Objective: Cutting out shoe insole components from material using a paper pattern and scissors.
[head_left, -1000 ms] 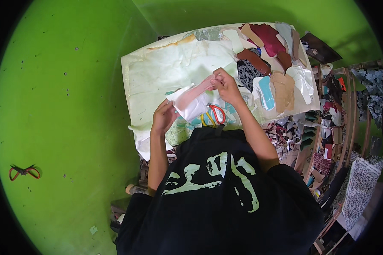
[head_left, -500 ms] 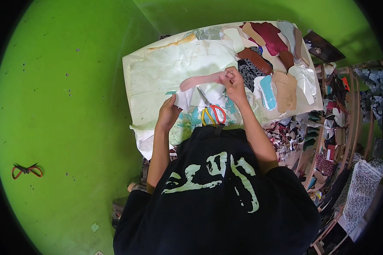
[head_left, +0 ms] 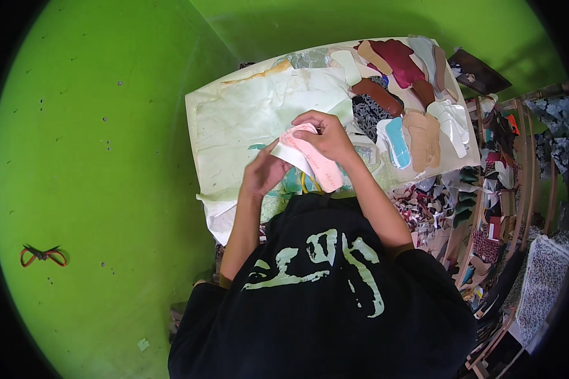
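A pink insole (head_left: 320, 165) slants over the near part of the table, held between the thumb and fingers of my right hand (head_left: 330, 136). My left hand (head_left: 264, 172) is closed on a white sheet piece (head_left: 289, 155), which lies against the insole's left side. The left fingertips are partly hidden behind that white piece. Under the insole, only part of the scissors' yellow handle (head_left: 305, 184) shows; the blades are covered.
Insole-shaped pieces lie on the table's right: a turquoise one (head_left: 397, 143), tan ones (head_left: 422, 140), white ones (head_left: 447, 124), brown (head_left: 377, 96) and maroon (head_left: 395, 60). Scrap heaps (head_left: 423, 205) and a rack (head_left: 525, 170) stand at right. Red-handled scissors (head_left: 43, 254) hang on the green wall.
The pink insole has swung from lying crosswise to slanting toward me, now beside the white piece and covering most of the scissors. My right hand has moved left, closer to my left hand.
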Motion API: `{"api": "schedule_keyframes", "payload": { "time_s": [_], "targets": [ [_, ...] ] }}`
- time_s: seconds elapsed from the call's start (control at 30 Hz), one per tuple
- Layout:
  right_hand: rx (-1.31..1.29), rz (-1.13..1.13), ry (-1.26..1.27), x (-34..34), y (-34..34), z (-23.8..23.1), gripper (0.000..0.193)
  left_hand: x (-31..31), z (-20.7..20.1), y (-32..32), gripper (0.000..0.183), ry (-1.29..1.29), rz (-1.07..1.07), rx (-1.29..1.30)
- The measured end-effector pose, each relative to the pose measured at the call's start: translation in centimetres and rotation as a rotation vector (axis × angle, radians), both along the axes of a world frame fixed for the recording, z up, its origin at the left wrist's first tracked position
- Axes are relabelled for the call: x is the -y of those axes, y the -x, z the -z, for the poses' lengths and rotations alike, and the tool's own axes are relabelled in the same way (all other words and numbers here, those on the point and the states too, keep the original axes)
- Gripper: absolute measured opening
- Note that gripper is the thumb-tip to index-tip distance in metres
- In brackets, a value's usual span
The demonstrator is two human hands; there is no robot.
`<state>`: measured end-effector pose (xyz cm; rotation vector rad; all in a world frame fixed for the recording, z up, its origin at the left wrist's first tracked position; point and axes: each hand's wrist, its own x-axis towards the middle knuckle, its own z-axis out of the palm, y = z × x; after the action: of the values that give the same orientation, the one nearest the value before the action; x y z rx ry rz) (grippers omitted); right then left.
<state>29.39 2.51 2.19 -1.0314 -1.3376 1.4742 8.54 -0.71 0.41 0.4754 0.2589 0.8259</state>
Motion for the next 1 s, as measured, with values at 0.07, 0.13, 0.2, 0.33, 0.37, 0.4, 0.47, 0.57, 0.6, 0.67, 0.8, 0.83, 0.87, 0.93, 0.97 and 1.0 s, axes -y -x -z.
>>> {"api": "schedule_keyframes", "payload": {
  "time_s": [0.07,0.13,0.2,0.33,0.37,0.4,0.47,0.57,0.6,0.67,0.8,0.83,0.87,0.93,0.97,1.0],
  "targets": [
    [-0.063,0.098,0.011,-0.1,0.4,0.1,0.022,0.8,1.9,-0.6,0.072,-0.119,-0.188,-0.182],
    [-0.076,0.132,0.003,0.1,0.8,0.2,0.022,1.0,3.4,-1.4,0.069,-0.110,-0.218,-0.226],
    [-0.091,0.167,-0.002,0.2,0.6,0.7,0.022,1.2,1.9,-3.0,0.056,0.087,-0.299,-0.295],
    [-0.094,0.114,-0.006,0.1,-0.4,0.5,0.021,0.9,0.0,-3.2,0.056,0.225,-0.276,-0.247],
    [-0.062,0.107,-0.004,0.1,-0.6,0.1,0.020,0.8,-0.4,-3.0,0.056,0.225,-0.277,-0.244],
    [-0.060,0.106,-0.005,0.2,-0.5,-0.2,0.020,0.7,-0.7,-2.7,0.058,0.211,-0.221,-0.205],
    [0.121,0.142,-0.042,0.3,-0.3,-0.5,0.021,0.5,-1.6,-2.9,0.061,0.196,-0.159,-0.170],
    [0.369,0.189,-0.318,0.3,-0.3,-1.2,0.023,0.7,-1.7,-3.3,0.063,0.164,-0.203,-0.135],
    [0.369,0.188,-0.318,0.3,-0.2,-0.8,0.023,0.8,-0.5,-3.0,0.059,0.201,-0.173,-0.147],
    [0.379,0.246,-0.425,0.2,-0.1,-0.4,0.036,0.8,-0.7,-3.1,0.056,0.239,-0.139,-0.159],
    [0.335,0.383,-0.328,0.9,0.1,-1.0,0.049,0.8,-0.6,-3.2,0.050,0.213,-0.244,-0.371],
    [0.279,0.278,-0.107,1.1,-0.5,-0.7,0.052,0.7,-0.6,-2.9,0.049,0.242,-0.278,-0.345],
    [0.223,0.174,0.115,1.3,-1.3,-0.3,0.057,0.4,-0.4,-2.6,0.049,0.242,-0.279,-0.344],
    [0.225,0.031,0.009,1.3,-2.0,1.1,0.053,-0.2,0.2,-1.8,0.048,0.265,-0.321,-0.341],
    [0.182,-0.035,0.157,1.5,-2.0,1.0,0.051,-0.3,0.3,-1.4,0.045,0.303,-0.343,-0.309],
    [0.137,-0.100,0.304,1.9,-2.0,0.9,0.049,-0.3,0.6,-1.2,0.045,0.306,-0.344,-0.308]
  ]
}}
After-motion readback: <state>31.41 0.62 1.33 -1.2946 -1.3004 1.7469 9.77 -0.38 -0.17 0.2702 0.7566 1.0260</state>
